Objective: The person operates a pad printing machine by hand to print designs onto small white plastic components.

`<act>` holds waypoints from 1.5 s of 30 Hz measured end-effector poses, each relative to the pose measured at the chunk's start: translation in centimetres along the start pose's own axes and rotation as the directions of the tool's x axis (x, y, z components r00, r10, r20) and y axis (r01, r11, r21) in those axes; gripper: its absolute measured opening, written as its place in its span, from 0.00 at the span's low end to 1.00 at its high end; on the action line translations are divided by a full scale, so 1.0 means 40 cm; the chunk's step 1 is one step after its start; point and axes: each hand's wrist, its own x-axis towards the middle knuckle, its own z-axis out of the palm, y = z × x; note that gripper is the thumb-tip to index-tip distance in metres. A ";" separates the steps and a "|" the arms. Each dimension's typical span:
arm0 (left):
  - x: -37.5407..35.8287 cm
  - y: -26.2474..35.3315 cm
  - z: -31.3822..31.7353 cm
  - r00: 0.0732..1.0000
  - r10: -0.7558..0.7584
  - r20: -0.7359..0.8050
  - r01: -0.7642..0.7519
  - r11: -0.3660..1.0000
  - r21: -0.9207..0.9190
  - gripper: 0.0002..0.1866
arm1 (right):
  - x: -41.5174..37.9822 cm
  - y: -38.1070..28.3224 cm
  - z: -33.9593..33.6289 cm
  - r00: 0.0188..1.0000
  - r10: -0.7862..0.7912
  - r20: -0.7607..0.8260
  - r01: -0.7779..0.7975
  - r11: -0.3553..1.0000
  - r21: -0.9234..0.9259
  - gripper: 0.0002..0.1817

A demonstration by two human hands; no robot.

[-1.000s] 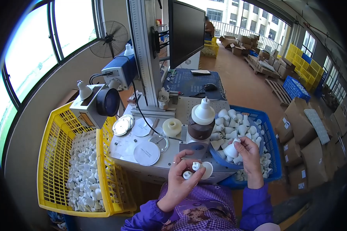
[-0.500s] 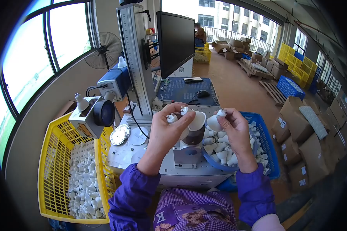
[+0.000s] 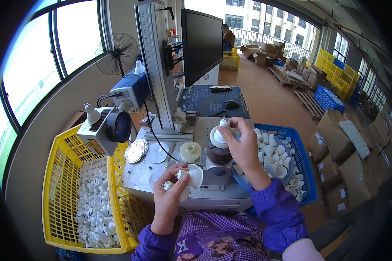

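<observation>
A yellow basket (image 3: 114, 204) of slotted plastic holds a heap of smooth white cups (image 3: 96, 209), flared at one end and narrow at the other; those lower down are hidden. Above its far corner juts a boxy metal head with a round, dark lens (image 3: 118, 127). Thin, shiny discs (image 3: 136, 151) overlap on the metal bench (image 3: 133, 176).

The left hand (image 3: 166, 200) grasps two glossy cups, an upper cup (image 3: 195, 177) with its wide mouth turned outward and a lower cup (image 3: 184, 194) partly covered by the fingers. Beyond it lies a cream ring (image 3: 190, 152), thick and stepped.

The right hand (image 3: 244, 145) pinches the narrow, pronged neck of a third cup (image 3: 219, 137), wide end down over a round, dark holder (image 3: 219, 155). I cannot tell whether the holder bears its weight.

Right of that, the forearm and sleeve partly hide a round blue tub (image 3: 243, 177) of more cups, set in a blue basket (image 3: 307, 169). Brown cartons (image 3: 331, 161) fade into the dark, curved edge of the view.
</observation>
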 end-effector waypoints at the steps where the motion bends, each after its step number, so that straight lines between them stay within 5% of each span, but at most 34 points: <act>1: -0.002 -0.019 -0.005 1.000 0.005 0.006 -0.005 1.000 -0.014 0.07 | 0.000 0.004 0.005 1.000 -0.003 0.002 0.003 1.000 -0.001 0.15; 22: -0.091 -0.058 0.008 0.974 -0.226 0.023 0.226 0.973 -0.052 0.06 | -0.012 0.002 0.026 0.992 0.020 -0.125 -0.036 0.991 -0.125 0.19; 24: -0.098 -0.061 0.007 0.968 -0.248 0.027 0.249 0.966 -0.062 0.06 | -0.011 0.016 0.008 1.000 0.010 -0.004 -0.010 0.999 0.035 0.18; 27: -0.111 -0.079 -0.003 0.961 -0.275 0.018 0.275 0.956 -0.103 0.06 | -0.010 0.051 -0.062 0.993 0.116 -0.035 -0.104 0.964 0.245 0.17; 31: -0.132 -0.119 -0.019 0.953 -0.300 -0.035 0.294 0.949 -0.114 0.10 | -0.019 0.149 -0.224 0.971 0.240 -0.010 -0.240 0.970 -0.036 0.10; 34: -0.138 -0.151 -0.030 0.934 -0.355 -0.032 0.349 0.930 -0.113 0.11 | -0.065 0.185 -0.300 0.945 0.309 0.103 -0.283 0.935 -0.215 0.06; 36: -0.147 -0.158 -0.025 0.912 -0.411 -0.002 0.405 0.898 -0.174 0.11 | -0.106 0.175 -0.330 0.937 0.272 0.218 -0.179 0.912 -0.369 0.04; 40: -0.157 -0.163 -0.015 0.919 -0.394 0.008 0.390 0.906 -0.163 0.13 | -0.166 0.148 -0.359 0.924 0.128 0.360 -0.016 0.954 -0.298 0.08; 42: -0.163 -0.156 -0.012 0.919 -0.395 -0.013 0.387 0.906 -0.173 0.10 | -0.181 0.130 -0.384 0.873 0.170 0.456 -0.018 0.948 -0.318 0.11; 45: -0.168 -0.161 -0.018 0.922 -0.386 -0.012 0.379 0.909 -0.171 0.13 | -0.196 0.093 -0.402 0.781 0.115 0.613 0.178 0.901 -0.395 0.14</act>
